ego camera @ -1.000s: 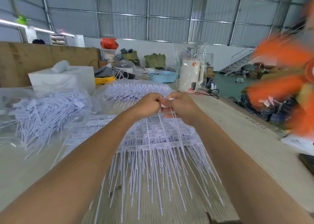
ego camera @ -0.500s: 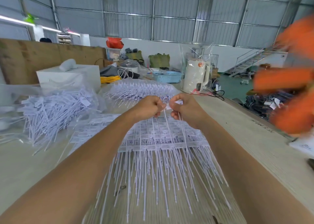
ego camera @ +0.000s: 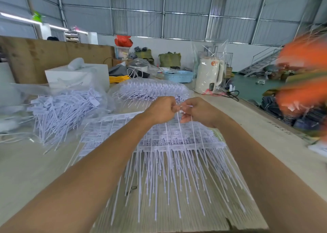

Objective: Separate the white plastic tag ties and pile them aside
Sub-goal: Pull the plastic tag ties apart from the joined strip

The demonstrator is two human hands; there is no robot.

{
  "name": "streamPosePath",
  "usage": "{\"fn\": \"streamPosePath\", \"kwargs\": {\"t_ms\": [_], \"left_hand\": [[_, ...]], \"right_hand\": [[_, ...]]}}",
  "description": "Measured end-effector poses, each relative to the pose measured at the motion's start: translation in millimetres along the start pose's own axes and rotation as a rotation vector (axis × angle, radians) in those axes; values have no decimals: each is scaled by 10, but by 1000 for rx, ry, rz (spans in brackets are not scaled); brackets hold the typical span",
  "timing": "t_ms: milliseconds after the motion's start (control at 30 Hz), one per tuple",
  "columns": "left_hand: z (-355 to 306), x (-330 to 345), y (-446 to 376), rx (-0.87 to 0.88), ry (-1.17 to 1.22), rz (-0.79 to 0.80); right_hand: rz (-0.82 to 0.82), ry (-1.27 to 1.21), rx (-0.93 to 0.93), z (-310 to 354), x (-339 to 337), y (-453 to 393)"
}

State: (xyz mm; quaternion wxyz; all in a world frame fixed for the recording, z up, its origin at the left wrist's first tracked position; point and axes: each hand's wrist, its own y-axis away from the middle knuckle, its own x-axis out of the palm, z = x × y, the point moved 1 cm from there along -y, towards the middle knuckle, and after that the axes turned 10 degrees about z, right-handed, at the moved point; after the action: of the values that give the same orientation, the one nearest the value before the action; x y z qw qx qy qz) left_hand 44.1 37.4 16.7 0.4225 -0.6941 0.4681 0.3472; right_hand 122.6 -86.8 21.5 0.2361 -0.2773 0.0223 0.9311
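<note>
Both hands meet above the tabletop [ego camera: 31, 171]: the left hand [ego camera: 161, 110] and the right hand [ego camera: 198, 111] each pinch the head of a thin white plastic tag tie [ego camera: 180, 126], probably to snap joined ties apart. The joined white strips [ego camera: 169, 155] lie fanned beneath them within reach, while the loose heap of separated white ties [ego camera: 60, 112] sits far left, kept apart from unsorted stock.

Table [ego camera: 256, 137] under tag ties [ego camera: 173, 153], kettle [ego camera: 208, 77]

Left hand [ego camera: 161, 110] and right hand [ego camera: 198, 111] pinch one white tag tie [ego camera: 180, 125] together above the joined tie sheets [ego camera: 159, 144], loose pile [ego camera: 63, 112] to their left
</note>
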Motion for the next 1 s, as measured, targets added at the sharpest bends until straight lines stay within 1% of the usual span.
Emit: {"fn": "streamPosePath", "kwargs": {"t_ms": [67, 133, 267, 333, 467, 567, 633, 700, 767, 800, 867, 900, 933, 967, 1000], "left_hand": [[-3, 19, 22, -14, 1, 6], [6, 30, 32, -42, 57, 31], [29, 22, 38, -117, 342, 72], [37, 25, 31, -139, 412, 66], [69, 55, 24, -166, 454, 33], [71, 84, 24, -178, 552, 10], [64, 91, 35, -162, 614, 3], [40, 87, 48, -135, 667, 6], [17, 72, 60, -132, 739, 10], [24, 59, 57, -147, 763, -1], [102, 33, 66, -218, 754, -42], [144, 40, 84, -254, 721, -44], [156, 55, 96, -263, 671, -10], [144, 72, 111, -238, 634, 45], [121, 87, 125, -200, 617, 96]], "right_hand": [[15, 17, 10, -19, -17, -4], [-24, 86, 6, -20, -13, -7], [-137, 189, -30, -54, 56, -10], [-185, 244, -63, -62, 92, 0], [-288, 405, -133, -33, 175, 5], [-350, 586, -200, -5, 210, 50], [-372, 711, -251, 7, 241, 90], [-402, 766, -291, 5, 263, 126], [-443, 791, -290, 14, 270, 188], [-481, 790, -340, 36, 287, 234], [-572, 767, -522, 170, 352, 333], [-613, 751, -604, 256, 373, 371], [-623, 720, -659, 340, 365, 370], [-604, 651, -660, 417, 331, 349], [-569, 528, -596, 488, 276, 330]]}}
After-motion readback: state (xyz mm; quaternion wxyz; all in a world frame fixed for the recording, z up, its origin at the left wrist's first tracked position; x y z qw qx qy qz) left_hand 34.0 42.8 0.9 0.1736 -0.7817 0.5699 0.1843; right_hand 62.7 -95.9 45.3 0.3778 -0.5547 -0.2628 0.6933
